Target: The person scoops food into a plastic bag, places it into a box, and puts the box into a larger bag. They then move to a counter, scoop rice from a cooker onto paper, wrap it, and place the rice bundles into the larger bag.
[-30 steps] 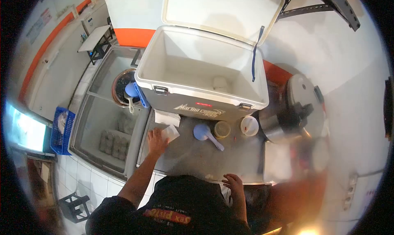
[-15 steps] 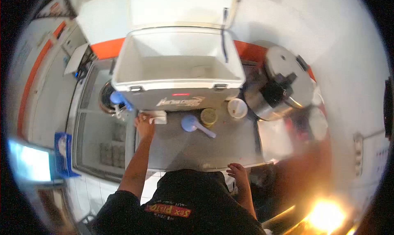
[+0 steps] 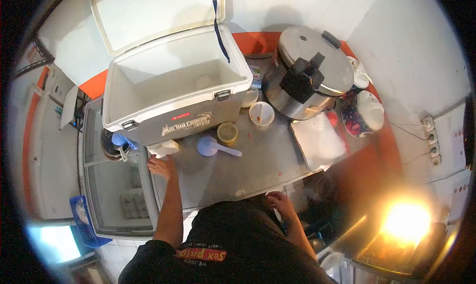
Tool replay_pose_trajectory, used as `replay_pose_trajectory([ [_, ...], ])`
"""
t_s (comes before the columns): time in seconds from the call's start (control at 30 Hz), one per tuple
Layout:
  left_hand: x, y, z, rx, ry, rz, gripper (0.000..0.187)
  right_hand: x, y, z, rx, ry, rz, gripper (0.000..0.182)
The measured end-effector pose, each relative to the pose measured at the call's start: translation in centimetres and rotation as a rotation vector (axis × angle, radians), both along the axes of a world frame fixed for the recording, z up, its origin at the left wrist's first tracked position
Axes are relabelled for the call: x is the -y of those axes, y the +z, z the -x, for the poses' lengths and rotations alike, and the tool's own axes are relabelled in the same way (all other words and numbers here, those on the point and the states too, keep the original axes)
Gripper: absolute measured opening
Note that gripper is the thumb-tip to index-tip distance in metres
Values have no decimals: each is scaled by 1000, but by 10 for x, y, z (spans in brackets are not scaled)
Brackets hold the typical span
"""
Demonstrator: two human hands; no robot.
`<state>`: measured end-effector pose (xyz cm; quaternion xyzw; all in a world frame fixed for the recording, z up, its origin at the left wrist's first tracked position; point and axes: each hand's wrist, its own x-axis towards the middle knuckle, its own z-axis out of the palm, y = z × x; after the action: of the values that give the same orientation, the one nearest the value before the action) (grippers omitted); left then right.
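Note:
My left hand (image 3: 161, 166) lies at the table's left edge with its fingers apart, just below a crumpled white cloth or packet (image 3: 163, 147). Low in front of my body, beside the table's front edge, is my right hand (image 3: 278, 202), fingers curled; whether it holds anything small is unclear. Between the hands and the big cooler box (image 3: 186, 119), whose lid stands open, a pale blue ladle (image 3: 208, 146) rests on the grey tabletop (image 3: 198, 180). Behind it sit a round tub (image 3: 227, 133) and a white cup (image 3: 262, 114).
A large steel pot (image 3: 307, 66) with black clasps stands right of the cooler. White sheets (image 3: 318, 141) and a patterned container (image 3: 354, 116) lie farther right. On the left is a glass-topped freezer (image 3: 116, 195) with a bowl and blue ladle. A bright lamp glows lower right.
The view has swung, so the cooler and table appear tilted. My left hand has drawn back from the white cloth or packet, while my right hand stays low by the table's front edge.

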<state>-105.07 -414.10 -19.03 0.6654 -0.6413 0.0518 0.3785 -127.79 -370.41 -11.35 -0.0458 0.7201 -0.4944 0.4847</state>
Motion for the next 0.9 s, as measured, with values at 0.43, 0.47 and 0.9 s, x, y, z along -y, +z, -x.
replay_pose_trajectory([
  [0.43,-85,45,57,-93,-624,-246,53,231,-11,37,-979,304,150,46],
  [0.47,-84,46,70,-84,-776,-205,54,238,24,23,-981,321,68,44],
  [0.9,-85,30,243,160,-1026,-641,99,85,-51,-2,-589,273,18,27],
])
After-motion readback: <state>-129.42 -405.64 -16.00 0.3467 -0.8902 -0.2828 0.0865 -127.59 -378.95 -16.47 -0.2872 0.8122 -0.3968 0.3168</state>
